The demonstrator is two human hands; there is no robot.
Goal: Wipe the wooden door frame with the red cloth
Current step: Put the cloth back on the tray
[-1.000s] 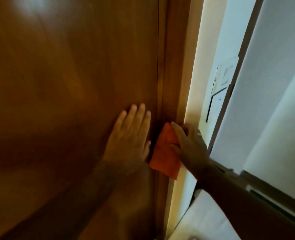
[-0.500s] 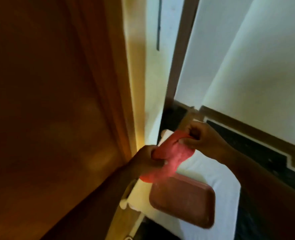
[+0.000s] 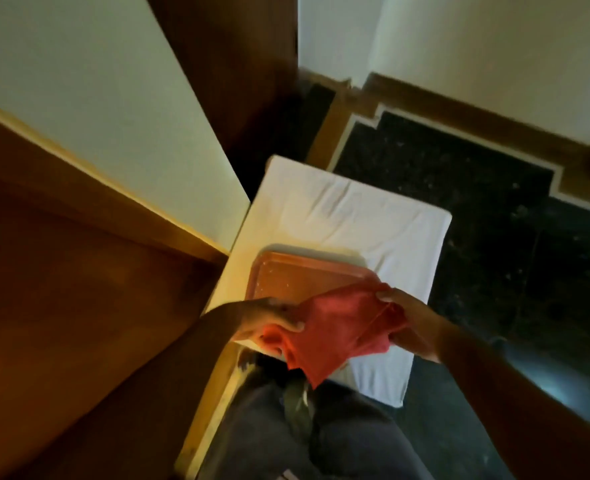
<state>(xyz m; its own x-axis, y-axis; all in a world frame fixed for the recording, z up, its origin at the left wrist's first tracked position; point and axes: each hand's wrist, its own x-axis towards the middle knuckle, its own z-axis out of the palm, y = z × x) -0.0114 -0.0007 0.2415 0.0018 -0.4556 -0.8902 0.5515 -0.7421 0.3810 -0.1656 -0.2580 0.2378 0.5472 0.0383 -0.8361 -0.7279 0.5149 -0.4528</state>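
The red cloth (image 3: 335, 327) hangs spread between both hands, low in the view above a brown tray. My left hand (image 3: 269, 318) pinches its left edge with thumb on top. My right hand (image 3: 413, 323) grips its right edge. The wooden door frame (image 3: 106, 202) runs diagonally on the left, beside the dark wooden door (image 3: 61, 323), and the cloth is away from it. A loose corner of the cloth droops toward my legs.
A brown tray (image 3: 286, 275) lies on a white cloth-covered table (image 3: 349, 209) just under my hands. A cream wall (image 3: 96, 81) sits above the frame. Black stone floor (image 3: 494, 220) with wooden skirting (image 3: 459, 112) lies to the right. My legs in dark trousers (image 3: 321, 438) are below.
My hands left the door and frame, came down over the tray, and now both hold the cloth stretched out. The view has swung downward toward the table and floor.
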